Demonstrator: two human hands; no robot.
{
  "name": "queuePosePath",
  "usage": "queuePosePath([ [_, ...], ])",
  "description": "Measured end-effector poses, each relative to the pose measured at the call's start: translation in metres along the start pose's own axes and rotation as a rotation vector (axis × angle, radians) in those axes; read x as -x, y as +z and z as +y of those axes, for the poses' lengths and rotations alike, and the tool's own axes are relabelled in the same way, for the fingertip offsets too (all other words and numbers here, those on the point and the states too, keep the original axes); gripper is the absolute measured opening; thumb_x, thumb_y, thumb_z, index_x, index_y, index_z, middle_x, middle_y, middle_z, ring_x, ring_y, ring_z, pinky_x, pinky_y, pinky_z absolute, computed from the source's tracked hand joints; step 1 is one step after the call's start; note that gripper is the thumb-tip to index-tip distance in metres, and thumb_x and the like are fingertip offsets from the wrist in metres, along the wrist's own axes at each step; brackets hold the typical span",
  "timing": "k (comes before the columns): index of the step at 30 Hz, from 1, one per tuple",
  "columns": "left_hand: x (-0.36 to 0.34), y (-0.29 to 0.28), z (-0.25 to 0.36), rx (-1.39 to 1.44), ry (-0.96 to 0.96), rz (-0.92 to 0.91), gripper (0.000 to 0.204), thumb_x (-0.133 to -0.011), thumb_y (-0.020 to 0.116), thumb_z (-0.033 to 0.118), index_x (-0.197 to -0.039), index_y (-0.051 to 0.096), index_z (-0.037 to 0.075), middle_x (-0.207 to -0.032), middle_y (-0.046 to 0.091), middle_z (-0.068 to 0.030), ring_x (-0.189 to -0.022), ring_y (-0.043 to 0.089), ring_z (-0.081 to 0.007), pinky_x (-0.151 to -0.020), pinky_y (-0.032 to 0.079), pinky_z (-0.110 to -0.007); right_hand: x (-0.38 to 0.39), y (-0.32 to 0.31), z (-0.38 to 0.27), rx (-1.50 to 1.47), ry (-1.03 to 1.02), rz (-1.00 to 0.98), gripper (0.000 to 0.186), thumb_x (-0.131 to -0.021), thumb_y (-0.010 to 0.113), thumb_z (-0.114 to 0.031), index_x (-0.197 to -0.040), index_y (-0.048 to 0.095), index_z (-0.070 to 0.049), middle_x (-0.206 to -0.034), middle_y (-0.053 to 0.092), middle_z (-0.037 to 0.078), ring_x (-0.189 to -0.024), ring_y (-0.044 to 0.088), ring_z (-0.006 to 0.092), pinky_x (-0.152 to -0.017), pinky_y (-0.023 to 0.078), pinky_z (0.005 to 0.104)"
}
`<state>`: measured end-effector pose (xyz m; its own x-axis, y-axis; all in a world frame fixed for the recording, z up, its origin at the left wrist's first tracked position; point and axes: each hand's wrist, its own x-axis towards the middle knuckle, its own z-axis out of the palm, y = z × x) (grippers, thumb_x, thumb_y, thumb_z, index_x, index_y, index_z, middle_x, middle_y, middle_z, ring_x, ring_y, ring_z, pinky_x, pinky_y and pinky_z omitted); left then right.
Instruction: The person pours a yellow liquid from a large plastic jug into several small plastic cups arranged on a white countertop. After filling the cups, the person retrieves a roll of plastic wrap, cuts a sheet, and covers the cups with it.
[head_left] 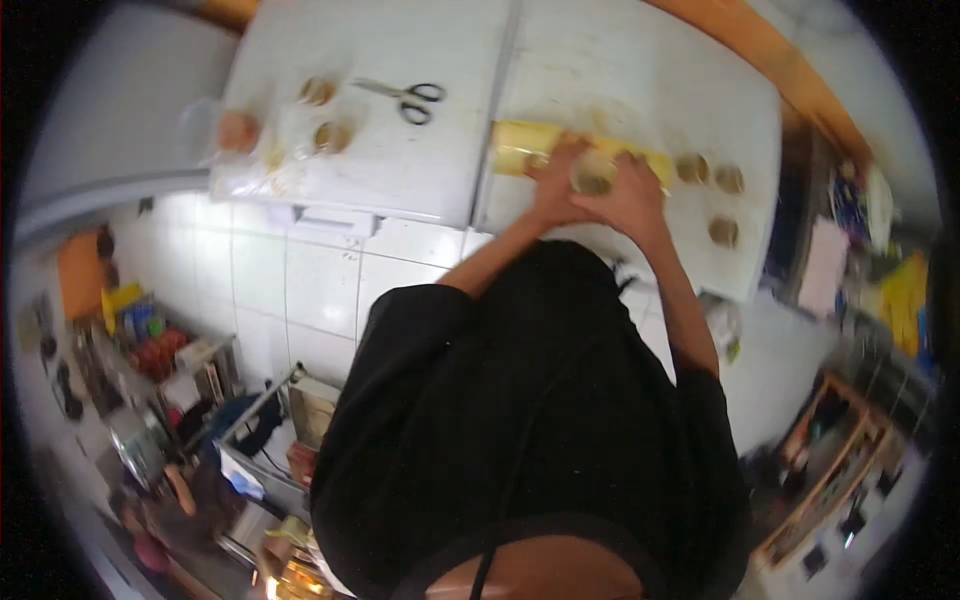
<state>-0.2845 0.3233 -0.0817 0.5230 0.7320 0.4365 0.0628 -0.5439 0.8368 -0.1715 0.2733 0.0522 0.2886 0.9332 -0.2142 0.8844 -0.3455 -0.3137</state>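
Both my hands meet over the right part of the white table. My left hand [558,192] and my right hand [634,196] curl around a small round clear container [592,182] with something brownish in it, one hand on each side. Just behind them lies a long yellow roll [522,148], shiny like wrapped film, partly covered by my fingers. To the right of my right hand stand similar round containers: one [692,168] close by, a second [730,179] farther right, and a third [724,232] nearer me. Blur hides their finer details.
On the table's left part lie black-handled scissors [414,100], two more small containers [318,92] [330,137], and a clear tub [205,130] beside a reddish-brown thing. A seam divides the white tabletop [430,160]. Cluttered shelves [165,370] stand at lower left.
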Motion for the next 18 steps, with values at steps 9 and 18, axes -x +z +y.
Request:
queuePosePath([
  [9, 0.006, 0.033, 0.005, 0.186, -0.046, 0.147, 0.097, -0.046, 0.084, 0.052, -0.12, 0.046, 0.003, -0.12, 0.048, -0.0166, -0.117, 0.044, -0.0334, -0.098, 0.034, -0.042, 0.002, -0.004, 0.007, 0.136, -0.205, 0.091, 0.069, -0.06, 0.075, -0.047, -0.104, 0.056, 0.002, -0.098, 0.058, 0.022, -0.095, 0.056, 0.0362, -0.082, 0.046, 0.0447],
  [18, -0.014, 0.02, 0.041, 0.283, -0.219, 0.229, 0.097, -0.034, 0.087, 0.037, -0.115, 0.047, 0.004, -0.113, 0.052, -0.0127, -0.112, 0.05, -0.0299, -0.092, 0.036, -0.039, -0.002, -0.064, -0.044, 0.442, -0.136, -0.179, 0.08, -0.064, 0.07, -0.061, -0.119, 0.053, -0.005, -0.107, 0.059, 0.02, -0.098, 0.059, 0.0346, -0.083, 0.048, 0.0432],
])
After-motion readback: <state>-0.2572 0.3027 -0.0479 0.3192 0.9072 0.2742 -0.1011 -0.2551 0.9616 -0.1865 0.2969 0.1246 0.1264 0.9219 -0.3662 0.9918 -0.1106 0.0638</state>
